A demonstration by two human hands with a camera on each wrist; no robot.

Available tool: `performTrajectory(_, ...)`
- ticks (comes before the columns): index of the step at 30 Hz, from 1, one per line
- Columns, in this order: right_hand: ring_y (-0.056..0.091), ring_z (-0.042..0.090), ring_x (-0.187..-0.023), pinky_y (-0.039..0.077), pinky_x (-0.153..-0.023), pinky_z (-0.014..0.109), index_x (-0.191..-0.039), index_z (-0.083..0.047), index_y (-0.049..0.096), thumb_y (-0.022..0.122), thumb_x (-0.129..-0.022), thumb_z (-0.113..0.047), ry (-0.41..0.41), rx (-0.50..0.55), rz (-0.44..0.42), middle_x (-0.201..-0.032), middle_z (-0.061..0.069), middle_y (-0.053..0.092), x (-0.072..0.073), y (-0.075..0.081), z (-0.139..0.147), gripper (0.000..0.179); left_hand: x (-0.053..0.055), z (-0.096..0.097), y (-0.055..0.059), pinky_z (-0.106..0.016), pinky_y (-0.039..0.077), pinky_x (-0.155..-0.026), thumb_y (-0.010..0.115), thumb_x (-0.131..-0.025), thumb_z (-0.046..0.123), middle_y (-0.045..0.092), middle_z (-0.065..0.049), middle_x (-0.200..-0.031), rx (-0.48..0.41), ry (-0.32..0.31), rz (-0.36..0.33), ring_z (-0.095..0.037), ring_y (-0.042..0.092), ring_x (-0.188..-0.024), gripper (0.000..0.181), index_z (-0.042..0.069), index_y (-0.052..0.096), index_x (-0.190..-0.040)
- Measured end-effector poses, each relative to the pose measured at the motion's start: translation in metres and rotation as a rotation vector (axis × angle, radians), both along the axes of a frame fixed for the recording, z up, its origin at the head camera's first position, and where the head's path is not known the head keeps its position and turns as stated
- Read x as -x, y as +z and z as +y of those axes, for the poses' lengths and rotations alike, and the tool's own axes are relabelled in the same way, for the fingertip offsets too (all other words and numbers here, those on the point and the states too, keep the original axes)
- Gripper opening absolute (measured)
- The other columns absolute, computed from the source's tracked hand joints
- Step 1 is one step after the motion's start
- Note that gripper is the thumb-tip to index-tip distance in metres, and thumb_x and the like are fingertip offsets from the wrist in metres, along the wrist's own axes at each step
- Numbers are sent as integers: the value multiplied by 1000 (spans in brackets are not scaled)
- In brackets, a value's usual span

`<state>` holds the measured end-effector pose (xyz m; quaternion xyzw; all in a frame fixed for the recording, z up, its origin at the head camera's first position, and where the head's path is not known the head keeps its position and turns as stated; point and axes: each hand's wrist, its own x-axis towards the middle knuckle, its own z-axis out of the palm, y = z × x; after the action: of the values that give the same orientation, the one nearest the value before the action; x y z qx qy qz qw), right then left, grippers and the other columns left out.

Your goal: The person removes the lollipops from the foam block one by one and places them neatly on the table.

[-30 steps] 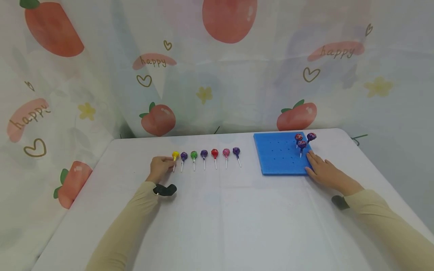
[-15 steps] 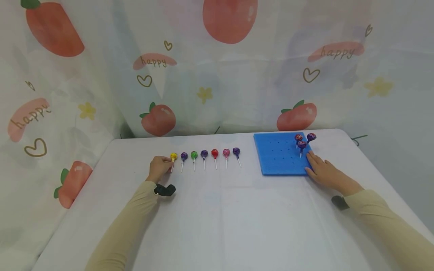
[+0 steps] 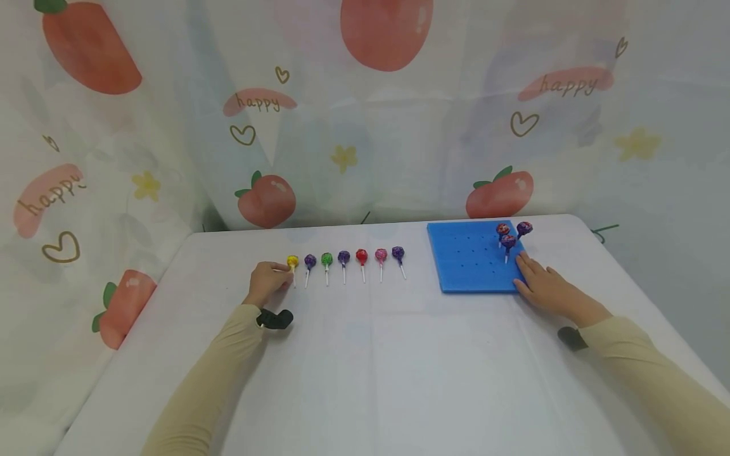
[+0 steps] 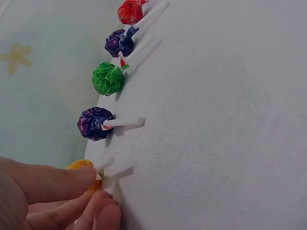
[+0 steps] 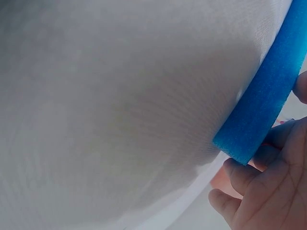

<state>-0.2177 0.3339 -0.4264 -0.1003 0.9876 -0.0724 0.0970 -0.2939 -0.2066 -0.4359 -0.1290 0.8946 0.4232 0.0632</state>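
Observation:
At the left end of a row of lollipops, my left hand (image 3: 268, 283) pinches a yellow lollipop (image 3: 293, 261) between thumb and fingers. In the left wrist view the thumb covers part of the yellow wrapper (image 4: 80, 164). To its right lie a purple lollipop (image 3: 310, 261), a green one (image 3: 327, 259) and several more. My right hand (image 3: 547, 288) rests with extended fingers against the right edge of a blue foam board (image 3: 462, 278). The right wrist view has the fingers touching the board's side (image 5: 259, 105). Three lollipops (image 3: 509, 241) stand upright in the board's right part.
The board's top carries small holes. A white cloth (image 3: 371, 367) covers the table, and a printed curtain (image 3: 399, 139) hangs behind it and on the left. A red lollipop (image 3: 362, 256) and a pink lollipop (image 3: 381, 254) lie towards the row's right end.
The yellow lollipop has shifted slightly left with my left hand, and its stick now slants the other way. My right hand stays at the board.

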Motion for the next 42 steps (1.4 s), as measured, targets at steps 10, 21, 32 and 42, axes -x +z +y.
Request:
performTrajectory(10,14,55,-134,11,-107,69,-141,18,12,36,-100,-36,1,10,-10,-147,40,10,-1,1,-1,72,0,1,0,-17,52,-59,58,-91,21,69,-16,-100,-34,12,5,-8,60,-65,36,-1,61,-119)
performTrajectory(21,14,55,-134,10,-108,69,-141,18,13,37,-100,-36,-12,12,-19,-146,40,10,-2,3,-4,72,3,7,-4,-27,46,-71,67,-82,16,65,-16,-105,74,24,14,-21,54,-84,48,3,56,-126)
performTrajectory(32,15,55,-134,13,-108,69,-141,18,14,36,-100,-34,-7,3,-2,-146,40,12,-2,4,-3,70,-2,1,0,-19,42,-60,67,-85,22,67,-5,-81,20,7,-22,-13,56,-70,42,5,60,-122)
performTrajectory(42,17,55,-133,14,-108,69,-140,19,15,36,-101,-32,0,1,13,-145,41,14,-3,2,-3,68,-1,-12,2,-15,54,-62,49,-96,25,62,-23,-121,-228,-13,-35,-3,62,-67,43,-5,53,-128)
